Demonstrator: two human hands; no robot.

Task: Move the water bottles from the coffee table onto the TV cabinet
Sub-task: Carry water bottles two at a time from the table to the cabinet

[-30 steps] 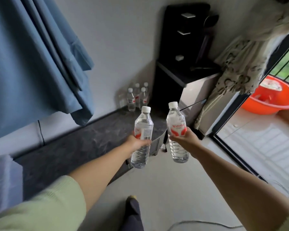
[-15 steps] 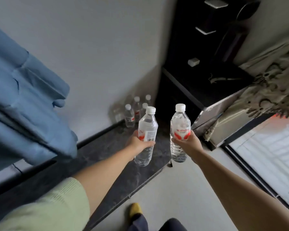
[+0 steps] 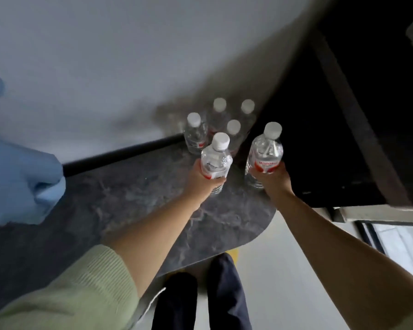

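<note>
My left hand (image 3: 202,179) grips a clear water bottle (image 3: 216,158) with a white cap and red label, upright over the dark marbled top of the TV cabinet (image 3: 129,198). My right hand (image 3: 273,178) holds a second such bottle (image 3: 265,151) upright beside it, to the right. Whether either bottle's base touches the cabinet top I cannot tell. Just beyond them, several more bottles (image 3: 196,132) stand in a cluster against the white wall at the cabinet's right end.
A tall black unit (image 3: 343,115) rises right of the cabinet, close to my right hand. Blue cloth (image 3: 19,182) hangs over the cabinet at the left. My legs (image 3: 200,296) stand on the pale floor by the cabinet's rounded front corner.
I have stepped up to the cabinet. Both hands have carried their bottles forward and down, from above the cabinet's front edge to just in front of the standing cluster.
</note>
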